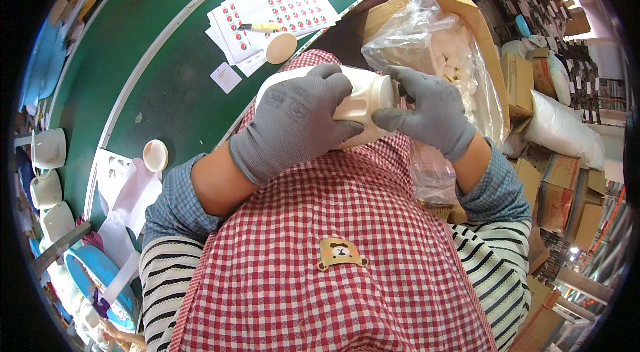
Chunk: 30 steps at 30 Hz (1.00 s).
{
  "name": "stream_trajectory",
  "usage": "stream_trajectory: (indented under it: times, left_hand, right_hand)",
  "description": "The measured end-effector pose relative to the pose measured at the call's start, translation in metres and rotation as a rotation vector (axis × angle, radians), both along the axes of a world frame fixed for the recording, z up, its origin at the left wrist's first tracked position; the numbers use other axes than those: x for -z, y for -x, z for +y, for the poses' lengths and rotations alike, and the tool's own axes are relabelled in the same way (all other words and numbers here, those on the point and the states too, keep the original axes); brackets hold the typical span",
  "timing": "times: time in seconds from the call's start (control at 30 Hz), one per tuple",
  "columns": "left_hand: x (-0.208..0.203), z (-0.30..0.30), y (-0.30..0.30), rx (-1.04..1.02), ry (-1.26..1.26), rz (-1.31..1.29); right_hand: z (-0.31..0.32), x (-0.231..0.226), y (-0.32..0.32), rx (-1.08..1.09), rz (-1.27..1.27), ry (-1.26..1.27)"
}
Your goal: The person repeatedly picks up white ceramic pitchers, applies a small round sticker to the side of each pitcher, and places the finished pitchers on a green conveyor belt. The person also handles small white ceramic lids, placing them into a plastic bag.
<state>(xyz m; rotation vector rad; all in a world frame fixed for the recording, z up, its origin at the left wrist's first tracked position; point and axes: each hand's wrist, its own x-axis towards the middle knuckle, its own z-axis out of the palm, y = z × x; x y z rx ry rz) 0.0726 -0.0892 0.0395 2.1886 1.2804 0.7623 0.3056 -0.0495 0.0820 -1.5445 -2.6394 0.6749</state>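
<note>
A white plastic bottle lies on its side across my lap, its mouth end pointing right. Wrapped over its body from above is my left hand, in a grey knit glove, fingers curled on the far side. My right hand, gloved the same way, pinches the wide white cap at that end, with the thumb near me and the fingers beyond. The underside of the bottle is hidden. Beyond it, a round cream lid rests on sheets of round red-and-green stickers.
A yellow-handled knife lies on the stickers, on a green conveyor belt. Right of me stands an open carton with a clear plastic bag of pale pieces. White jugs and a blue basin are at left.
</note>
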Motion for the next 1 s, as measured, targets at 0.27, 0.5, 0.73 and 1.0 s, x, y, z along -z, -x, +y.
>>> stream_trajectory:
  times: [0.27, 0.5, 0.73, 1.0]
  left_hand:
    - [0.005, -0.007, -0.007, -0.035, -0.053, 0.005]
    - [0.001, -0.013, 0.002, 0.017, 0.044, -0.024]
    - [-0.003, -0.033, -0.015, 0.042, 0.187, 0.014]
    - [0.016, -0.002, 0.097, 0.101, 0.392, -0.499]
  right_hand:
    - [-0.010, 0.037, -0.011, -0.029, 0.281, -0.093]
    - [-0.013, 0.029, -0.013, -0.149, 0.158, -0.124]
    - [-0.016, 0.048, -0.001, 0.326, 0.195, 0.209]
    - [0.034, 0.028, 0.008, 0.333, 0.778, 0.136]
